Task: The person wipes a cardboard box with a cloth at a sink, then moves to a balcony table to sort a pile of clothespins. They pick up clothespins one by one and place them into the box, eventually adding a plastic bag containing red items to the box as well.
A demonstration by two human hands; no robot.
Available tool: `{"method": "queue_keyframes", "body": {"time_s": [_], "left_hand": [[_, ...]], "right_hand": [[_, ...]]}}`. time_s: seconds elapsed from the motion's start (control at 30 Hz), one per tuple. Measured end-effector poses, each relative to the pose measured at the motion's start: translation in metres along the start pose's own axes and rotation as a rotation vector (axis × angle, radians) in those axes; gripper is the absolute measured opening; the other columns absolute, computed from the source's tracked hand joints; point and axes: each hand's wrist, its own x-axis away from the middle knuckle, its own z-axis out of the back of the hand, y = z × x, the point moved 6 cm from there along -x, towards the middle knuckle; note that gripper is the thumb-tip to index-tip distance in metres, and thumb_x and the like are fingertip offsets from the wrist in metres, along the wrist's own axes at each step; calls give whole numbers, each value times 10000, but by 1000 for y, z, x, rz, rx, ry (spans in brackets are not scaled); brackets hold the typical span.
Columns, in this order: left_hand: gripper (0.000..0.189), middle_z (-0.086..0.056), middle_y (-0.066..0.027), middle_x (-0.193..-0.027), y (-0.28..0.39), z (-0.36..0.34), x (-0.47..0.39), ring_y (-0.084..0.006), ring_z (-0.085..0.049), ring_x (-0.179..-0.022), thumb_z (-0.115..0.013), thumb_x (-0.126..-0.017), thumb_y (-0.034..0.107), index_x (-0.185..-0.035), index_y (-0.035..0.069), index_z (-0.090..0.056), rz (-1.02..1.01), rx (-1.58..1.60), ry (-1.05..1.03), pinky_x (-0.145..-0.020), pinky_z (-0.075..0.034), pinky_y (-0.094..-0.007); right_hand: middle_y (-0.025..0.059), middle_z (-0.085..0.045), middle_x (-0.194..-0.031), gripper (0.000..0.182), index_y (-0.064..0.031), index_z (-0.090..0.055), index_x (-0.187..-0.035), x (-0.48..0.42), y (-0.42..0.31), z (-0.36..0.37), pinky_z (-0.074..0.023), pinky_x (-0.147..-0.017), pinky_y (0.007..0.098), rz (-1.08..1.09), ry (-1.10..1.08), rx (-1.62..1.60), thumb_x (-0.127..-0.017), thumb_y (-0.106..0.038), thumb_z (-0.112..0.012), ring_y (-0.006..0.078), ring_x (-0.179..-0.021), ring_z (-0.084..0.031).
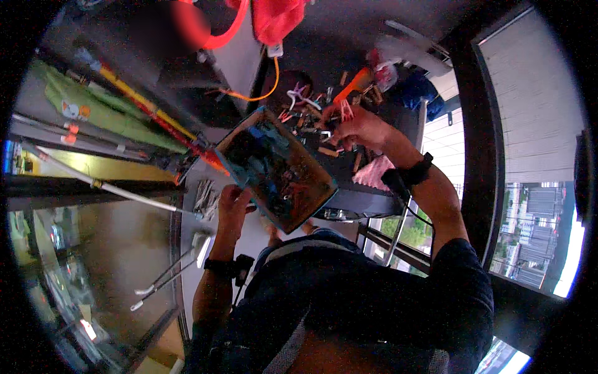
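My left hand (232, 201) grips the near left edge of an open rectangular box (322, 191) with a teal rim and brownish inner walls. The box is tilted over the floor in front of my body, and small dark and reddish items lie inside, too dim to name. My right hand (357, 131) is curled low over a dark surface (345, 166) strewn with small wooden pieces that look like clothespins (306, 117). A pink clip (345, 110) shows at its fingers, beside a long orange object (355, 86); whether the hand holds either is unclear.
A white and purple hanger-like piece (301, 98) and a pink cloth (373, 173) lie among the clutter. An orange cord (261, 97) hangs behind. Poles (149, 107) and a green cloth (107, 105) stand at the left. A metal post (397, 238) rises by the window at the right.
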Motion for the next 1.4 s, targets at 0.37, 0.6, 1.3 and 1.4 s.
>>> {"method": "queue_keyframes", "body": {"time_s": [0.37,0.6,1.3,1.4], "left_hand": [[319,-592,-109,-1054,7,-2,6,-192,-630,-936,-653,-955,247,-1108,6,-511,-26,11,29,-769,-586,-356],[350,-597,-111,-1068,8,-6,2,-191,-633,-909,-666,-940,258,-1116,-4,-515,13,-15,24,-752,-579,-345],[325,-569,-55,-1006,2,1,4,-183,-606,-924,-651,-947,269,-1120,22,-531,32,-12,20,-754,-579,-372],[324,-568,-50,-1010,7,-3,6,-177,-597,-950,-651,-946,283,-1115,31,-538,40,13,37,-769,-570,-377]], "right_hand": [[137,-608,-1182,558,-45,-438,-1436,10,15,-115,-611,-694,347,-216,-363,310,-944,-268,-583,239,-972,-672],[154,-624,-1218,459,-58,-556,-1323,10,39,-108,-527,-905,364,192,-236,706,-933,-294,-610,259,-1016,-652],[149,-679,-1037,325,-81,-663,-1068,4,122,130,-545,-830,446,-35,727,1122,-847,-319,-667,328,-960,-676],[196,-524,-1346,562,-111,-573,-1282,0,99,129,-500,-951,487,-159,810,1080,-832,-423,-698,374,-1183,-562]]}}
